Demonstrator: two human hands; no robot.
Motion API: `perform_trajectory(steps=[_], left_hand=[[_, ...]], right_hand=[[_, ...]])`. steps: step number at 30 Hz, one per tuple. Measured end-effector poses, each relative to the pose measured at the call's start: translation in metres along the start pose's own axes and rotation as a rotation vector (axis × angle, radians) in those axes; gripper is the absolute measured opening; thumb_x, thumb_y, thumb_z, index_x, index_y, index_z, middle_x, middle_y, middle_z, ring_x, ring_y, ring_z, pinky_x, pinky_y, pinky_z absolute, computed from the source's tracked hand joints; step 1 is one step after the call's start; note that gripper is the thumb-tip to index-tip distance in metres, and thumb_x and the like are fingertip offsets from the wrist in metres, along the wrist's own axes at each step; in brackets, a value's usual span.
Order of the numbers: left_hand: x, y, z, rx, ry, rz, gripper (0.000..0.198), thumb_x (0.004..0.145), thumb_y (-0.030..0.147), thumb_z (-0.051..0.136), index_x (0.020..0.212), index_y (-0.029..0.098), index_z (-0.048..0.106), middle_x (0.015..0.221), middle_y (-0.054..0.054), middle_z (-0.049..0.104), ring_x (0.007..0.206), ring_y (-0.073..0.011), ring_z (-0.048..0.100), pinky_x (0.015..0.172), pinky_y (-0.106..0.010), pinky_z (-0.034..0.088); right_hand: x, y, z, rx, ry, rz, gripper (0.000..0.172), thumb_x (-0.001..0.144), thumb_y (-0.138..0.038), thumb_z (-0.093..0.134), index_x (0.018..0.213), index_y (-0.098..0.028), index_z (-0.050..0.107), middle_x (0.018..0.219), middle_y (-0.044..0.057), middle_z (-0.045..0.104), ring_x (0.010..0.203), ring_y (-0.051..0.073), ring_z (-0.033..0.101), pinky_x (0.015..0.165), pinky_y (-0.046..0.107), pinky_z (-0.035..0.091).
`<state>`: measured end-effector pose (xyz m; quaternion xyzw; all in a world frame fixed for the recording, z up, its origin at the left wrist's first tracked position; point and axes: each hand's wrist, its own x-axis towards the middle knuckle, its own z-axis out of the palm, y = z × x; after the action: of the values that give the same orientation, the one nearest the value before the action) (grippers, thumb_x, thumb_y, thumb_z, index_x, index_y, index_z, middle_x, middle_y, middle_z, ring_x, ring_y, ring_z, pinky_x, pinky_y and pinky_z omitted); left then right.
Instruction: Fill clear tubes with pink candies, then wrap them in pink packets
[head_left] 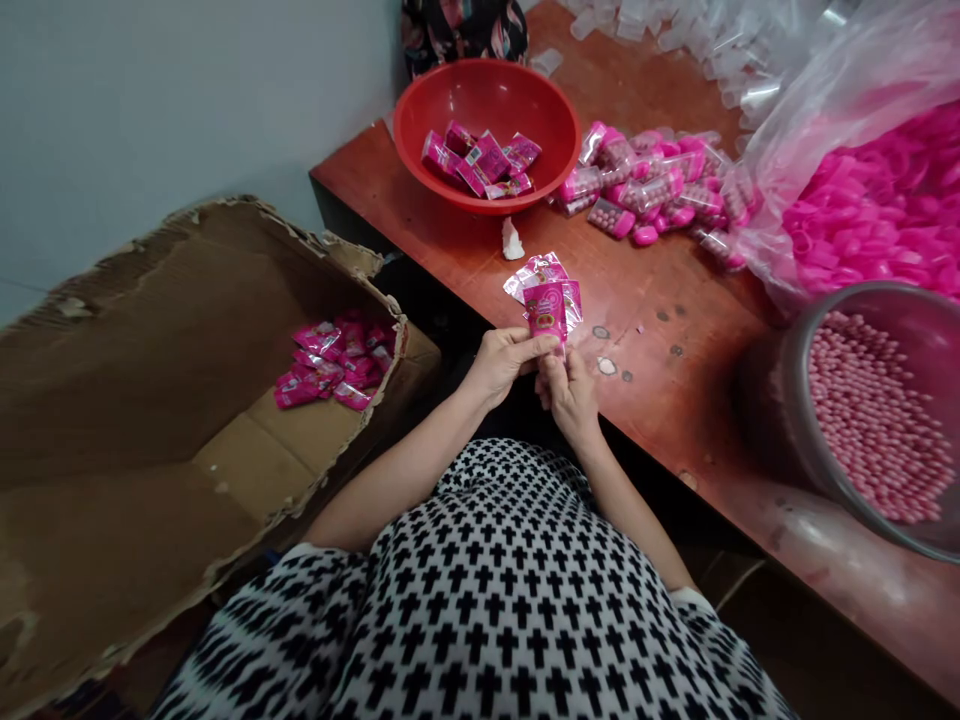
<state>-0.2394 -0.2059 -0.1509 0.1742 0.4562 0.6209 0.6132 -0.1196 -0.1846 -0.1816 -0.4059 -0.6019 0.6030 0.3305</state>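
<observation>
A pink printed wrapper [545, 308] is held upright between my two hands at the table's front edge. My left hand [508, 362] pinches its lower left side, thumb across the front. The fingers of my right hand [568, 392] close on its bottom edge. Just behind it, several flat pink and silver wrappers [537, 272] lie fanned out on the reddish table [645, 330]. Whether anything is inside the held wrapper cannot be made out.
A red bowl [551, 105] holds wrapped pink packs. Bead-filled bottles [649, 190], a bag of pink caps [877, 205] and a tub of pink beads [877, 415] stand rightward. Clear containers [720, 45] lie behind. A cardboard box [150, 400] with pink packs [337, 360] is at left.
</observation>
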Motion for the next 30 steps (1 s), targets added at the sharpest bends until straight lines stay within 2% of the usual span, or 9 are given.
perform_trajectory(steps=[2,6,8,13,16,22,25,27,30], left_hand=[[-0.002,-0.002,0.001,-0.019,0.016,0.028,0.029,0.059,0.034,0.081,0.067,0.009,0.067,0.061,-0.004,0.065,0.05,-0.0103,0.057,0.049,-0.023,0.048],[-0.007,-0.002,0.002,-0.057,0.012,-0.002,0.03,0.058,0.034,0.081,0.062,0.008,0.066,0.056,-0.002,0.062,0.051,-0.0104,0.058,0.054,-0.024,0.05],[-0.008,-0.001,-0.001,-0.066,-0.023,-0.021,0.03,0.056,0.033,0.083,0.062,0.008,0.067,0.059,-0.003,0.063,0.055,-0.0113,0.06,0.059,-0.025,0.052],[-0.01,0.003,-0.006,-0.116,-0.024,0.023,0.034,0.064,0.04,0.078,0.064,0.009,0.064,0.057,-0.004,0.061,0.046,-0.0105,0.056,0.047,-0.023,0.046],[-0.009,0.002,-0.003,-0.128,0.015,0.041,0.034,0.062,0.04,0.079,0.065,0.009,0.063,0.055,-0.003,0.06,0.042,-0.0094,0.053,0.041,-0.022,0.042],[-0.013,-0.007,0.005,-0.063,0.15,0.098,0.034,0.058,0.039,0.081,0.061,0.01,0.063,0.051,0.0,0.057,0.039,-0.0077,0.048,0.037,-0.02,0.037],[-0.017,-0.01,0.004,-0.091,0.194,0.094,0.034,0.054,0.037,0.083,0.059,0.01,0.062,0.053,0.0,0.058,0.045,-0.0074,0.052,0.045,-0.02,0.043],[-0.019,-0.009,0.003,-0.145,0.177,0.077,0.036,0.054,0.039,0.083,0.062,0.01,0.062,0.058,-0.001,0.061,0.051,-0.008,0.055,0.051,-0.02,0.047],[-0.018,-0.006,0.001,-0.205,0.116,0.034,0.041,0.056,0.045,0.081,0.062,0.01,0.06,0.058,-0.002,0.06,0.047,-0.0083,0.054,0.044,-0.02,0.044]], right_hand=[[0.0,-0.003,0.0,-0.066,0.05,-0.027,0.031,0.084,-0.052,0.053,0.079,-0.022,0.046,0.056,-0.008,0.05,0.04,0.004,0.042,0.036,0.015,0.031],[0.003,-0.012,-0.002,0.205,-0.116,0.11,0.035,0.084,-0.055,0.051,0.077,-0.021,0.047,0.055,-0.008,0.045,0.036,0.004,0.038,0.029,0.015,0.023],[0.002,-0.016,-0.002,0.292,-0.138,0.136,0.037,0.085,-0.057,0.05,0.077,-0.021,0.046,0.054,-0.008,0.044,0.034,0.003,0.036,0.027,0.015,0.021],[-0.003,-0.019,0.002,0.143,-0.139,0.116,0.034,0.088,-0.055,0.045,0.088,-0.021,0.049,0.057,-0.008,0.052,0.036,0.004,0.045,0.032,0.015,0.032],[-0.005,-0.017,0.003,0.215,-0.182,0.131,0.033,0.087,-0.054,0.047,0.095,-0.022,0.05,0.063,-0.006,0.056,0.043,0.006,0.051,0.035,0.016,0.036],[-0.006,-0.014,0.005,0.183,-0.071,0.099,0.029,0.083,-0.051,0.055,0.09,-0.023,0.048,0.062,-0.007,0.055,0.04,0.005,0.047,0.034,0.015,0.032],[-0.004,-0.015,0.005,0.3,-0.13,0.196,0.03,0.081,-0.051,0.057,0.087,-0.023,0.049,0.061,-0.006,0.056,0.04,0.005,0.046,0.032,0.015,0.03],[-0.003,-0.016,0.005,0.383,-0.147,0.247,0.031,0.079,-0.05,0.061,0.088,-0.022,0.05,0.064,-0.005,0.057,0.042,0.006,0.049,0.032,0.016,0.032],[-0.005,-0.016,0.006,0.332,-0.15,0.217,0.03,0.081,-0.05,0.059,0.09,-0.022,0.05,0.063,-0.006,0.057,0.04,0.006,0.048,0.032,0.016,0.031]])
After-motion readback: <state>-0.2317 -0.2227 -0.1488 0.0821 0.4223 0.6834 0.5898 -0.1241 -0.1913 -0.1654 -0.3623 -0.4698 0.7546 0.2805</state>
